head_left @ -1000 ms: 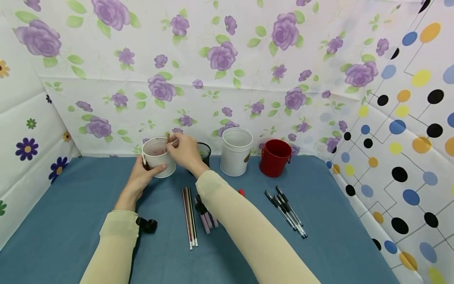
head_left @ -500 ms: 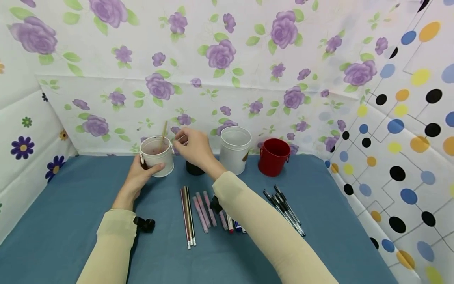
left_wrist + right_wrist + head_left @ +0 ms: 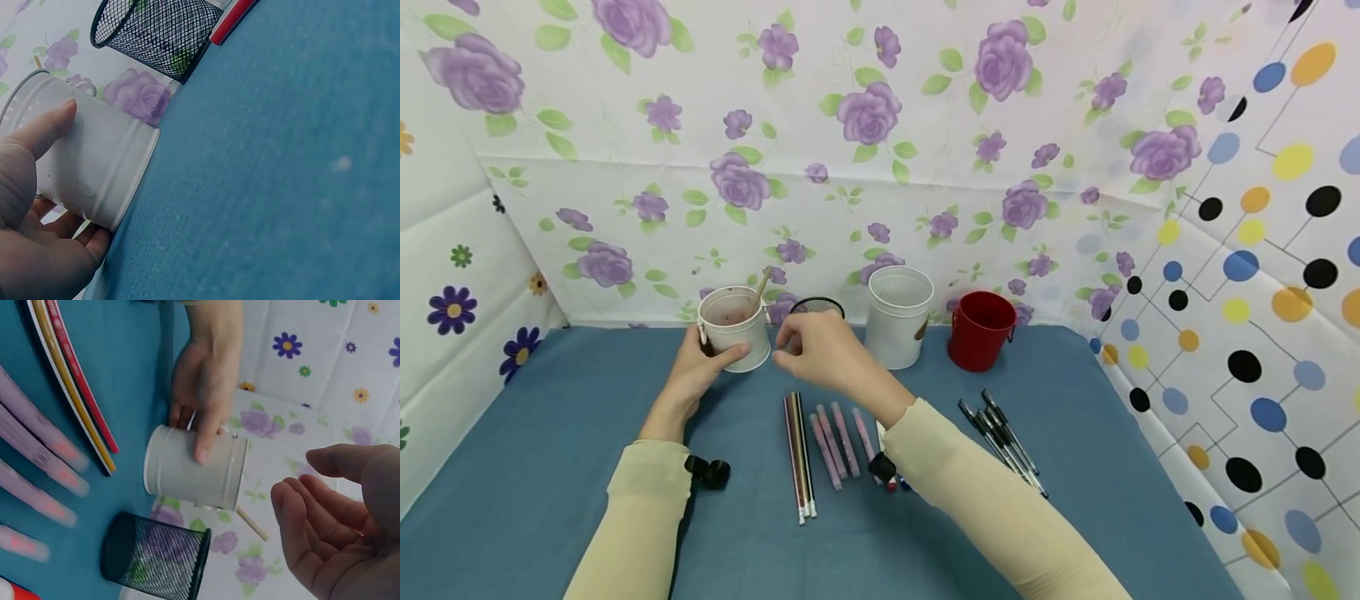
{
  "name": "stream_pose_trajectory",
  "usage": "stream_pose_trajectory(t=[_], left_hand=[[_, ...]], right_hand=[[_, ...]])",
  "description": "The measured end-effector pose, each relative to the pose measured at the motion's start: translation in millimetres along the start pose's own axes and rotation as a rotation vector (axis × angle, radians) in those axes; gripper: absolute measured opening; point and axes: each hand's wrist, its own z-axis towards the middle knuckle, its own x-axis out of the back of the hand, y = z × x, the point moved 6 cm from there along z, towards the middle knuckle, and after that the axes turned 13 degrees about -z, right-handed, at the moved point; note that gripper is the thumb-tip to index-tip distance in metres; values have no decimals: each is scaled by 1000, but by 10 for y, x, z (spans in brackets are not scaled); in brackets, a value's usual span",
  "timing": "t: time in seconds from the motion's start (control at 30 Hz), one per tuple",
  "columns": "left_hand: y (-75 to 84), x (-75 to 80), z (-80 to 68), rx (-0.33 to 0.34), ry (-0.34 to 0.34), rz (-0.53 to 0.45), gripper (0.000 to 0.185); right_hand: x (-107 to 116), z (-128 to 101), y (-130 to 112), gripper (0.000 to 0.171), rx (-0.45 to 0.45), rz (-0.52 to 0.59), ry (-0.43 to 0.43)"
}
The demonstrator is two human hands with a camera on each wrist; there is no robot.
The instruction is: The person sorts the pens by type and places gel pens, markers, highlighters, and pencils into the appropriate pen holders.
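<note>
A small white metal bucket with little side handles stands at the back left. My left hand holds its left side, thumb across the front and fingers behind, as the left wrist view shows. A thin gold pencil leans out over the bucket's right rim; its lower part is hidden inside. Just right of the bucket, my right hand hangs in the air with nothing in it. Its fingers curve loosely and the thumb stands apart in the right wrist view. Behind this hand is a black mesh pen cup, partly hidden in the head view.
A taller white bucket and a red bucket stand along the back. Pencils, pink-lilac pens and black-capped gel pens lie in groups on the blue cloth. Markers lie partly under the right forearm.
My right hand has let go of the gold pencil at the rim and moved right and down. The pencil has tipped to the right inside the bucket. My left hand keeps its hold.
</note>
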Motion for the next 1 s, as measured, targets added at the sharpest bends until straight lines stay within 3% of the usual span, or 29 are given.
stream_pose_trajectory(t=[0.1, 0.33, 0.63, 1.0], left_hand=[[-71, 33, 40, -13, 6, 10, 101], [-54, 27, 26, -27, 11, 9, 104], [-61, 34, 53, -23, 16, 2, 103], [-69, 40, 49, -17, 16, 3, 103]], right_hand=[[-96, -109, -24, 10, -4, -16, -44], [-366, -253, -21, 10, -28, -48, -118], [-696, -356, -1, 9, -51, -63, -146], [-919, -440, -3, 16, -126, -43, -225]])
